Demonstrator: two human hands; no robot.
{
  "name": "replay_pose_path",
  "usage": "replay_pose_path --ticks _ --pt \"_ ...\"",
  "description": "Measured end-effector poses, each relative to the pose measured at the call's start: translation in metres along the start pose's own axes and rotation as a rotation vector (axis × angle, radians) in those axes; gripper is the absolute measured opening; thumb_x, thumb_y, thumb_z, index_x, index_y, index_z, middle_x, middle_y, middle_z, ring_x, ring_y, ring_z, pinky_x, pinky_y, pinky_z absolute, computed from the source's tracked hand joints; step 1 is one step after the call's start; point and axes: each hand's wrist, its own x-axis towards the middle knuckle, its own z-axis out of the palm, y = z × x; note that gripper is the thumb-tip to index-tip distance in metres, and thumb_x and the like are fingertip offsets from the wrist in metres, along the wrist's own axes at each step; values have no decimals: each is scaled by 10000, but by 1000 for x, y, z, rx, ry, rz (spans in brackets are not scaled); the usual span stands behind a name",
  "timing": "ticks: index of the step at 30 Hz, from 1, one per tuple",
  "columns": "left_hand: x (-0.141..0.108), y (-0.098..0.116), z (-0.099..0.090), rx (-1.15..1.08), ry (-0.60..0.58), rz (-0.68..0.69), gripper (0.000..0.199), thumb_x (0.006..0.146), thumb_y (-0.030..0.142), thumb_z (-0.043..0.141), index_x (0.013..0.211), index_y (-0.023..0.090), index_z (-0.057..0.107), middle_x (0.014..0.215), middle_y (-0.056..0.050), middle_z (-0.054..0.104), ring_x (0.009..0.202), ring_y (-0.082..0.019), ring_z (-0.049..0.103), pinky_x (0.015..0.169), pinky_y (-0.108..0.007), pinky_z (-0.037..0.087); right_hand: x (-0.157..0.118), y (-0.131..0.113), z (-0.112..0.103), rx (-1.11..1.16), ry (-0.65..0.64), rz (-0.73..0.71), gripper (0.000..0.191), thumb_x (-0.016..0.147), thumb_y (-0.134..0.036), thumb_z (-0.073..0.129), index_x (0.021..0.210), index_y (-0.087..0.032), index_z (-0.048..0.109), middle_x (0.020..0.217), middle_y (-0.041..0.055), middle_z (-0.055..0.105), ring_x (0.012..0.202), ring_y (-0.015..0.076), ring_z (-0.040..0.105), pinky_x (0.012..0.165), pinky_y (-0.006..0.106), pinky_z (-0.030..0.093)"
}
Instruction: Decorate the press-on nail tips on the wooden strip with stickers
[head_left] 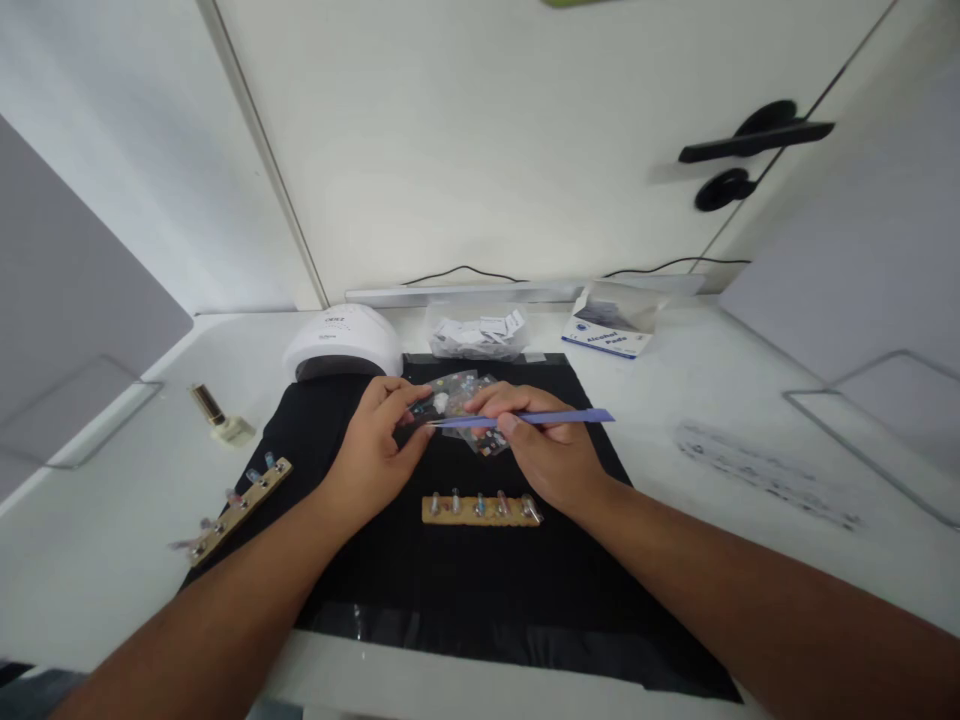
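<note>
My right hand (544, 440) is closed round purple tweezers (566, 416), whose thin tip points left and reaches the fingertips of my left hand (380, 440). The thumb and forefinger of my left hand are curved toward each other beside the tip; whether they pinch anything small is too fine to tell. Between and behind the hands lie clear plastic packets (457, 388) with small coloured bits, on a black cloth (465, 590). Nearer to me, a wooden strip (480, 511) carries several small nail tips on stands.
A second strip (238, 512) lies slanted at the left, near a nail polish bottle (232, 430). Along the back stand a white lamp (345, 342), a bag of white packets (478, 335) and an alcohol pads box (609, 325). Clear strips (765, 470) lie at the right.
</note>
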Motion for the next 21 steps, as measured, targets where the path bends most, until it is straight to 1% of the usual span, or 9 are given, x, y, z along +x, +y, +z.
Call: replay_pose_path --ticks 3,6,8,10,12,14,17,19,21 --pt "-2 7 0 -37 62 42 301 882 142 599 1170 221 637 1091 -62 553 822 -156 577 786 -352 564 -6 -10 3 -35 1 -96 107 881 -362 708 863 -267 753 933 36 724 898 178 688 768 343 581" --pt "-7 15 1 -95 106 70 256 893 148 596 1130 226 653 1116 -65 557 813 -153 582 775 -349 569 -13 -21 7 -72 -2 -162 91 902 -339 684 905 -284 757 961 47 726 926 196 683 806 390 581" --pt "-12 22 3 -157 139 87 250 901 154 605 1132 239 648 1152 -66 544 836 -151 589 812 -355 568 -16 -29 9 -79 2 -199 89 907 -339 676 913 -297 754 907 41 727 937 208 679 832 416 576" --pt "-18 31 5 -244 170 100 314 911 173 611 1208 271 601 1204 -65 510 857 -142 592 837 -350 566 -20 -38 11 -74 1 -222 92 913 -348 668 919 -308 751 854 31 723 928 209 676 832 418 575" --pt "-24 40 6 -334 176 95 450 924 203 606 1339 335 494 1285 -70 470 843 -127 594 782 -316 573 -23 -47 11 -67 -9 -223 96 914 -347 668 925 -306 753 848 31 725 894 203 679 779 392 584" --pt "-30 49 6 -466 151 68 594 920 234 626 1431 417 383 1396 -76 422 832 -119 604 722 -291 573 -27 -53 9 -63 -19 -211 95 911 -336 675 925 -294 758 843 39 730 872 201 685 723 364 588" --pt "-35 56 5 -681 117 -13 732 876 284 706 1468 489 328 1517 -67 332 869 -121 615 815 -338 577 -32 -57 5 -48 -10 -194 97 911 -330 677 925 -284 762 783 41 725 870 208 694 698 354 594" --pt "-36 55 4 -737 101 -87 750 849 304 741 1466 475 351 1482 -60 371 871 -119 611 853 -351 571 -33 -56 1 -29 0 -181 102 915 -326 670 927 -285 763 757 38 721 862 211 698 677 349 594" --pt "-37 51 4 -759 61 -159 707 842 282 751 1440 432 405 1300 -40 515 847 -117 606 803 -307 573 -34 -53 -2 -19 -9 -173 103 918 -313 665 934 -289 764 746 35 720 865 214 699 669 349 591"
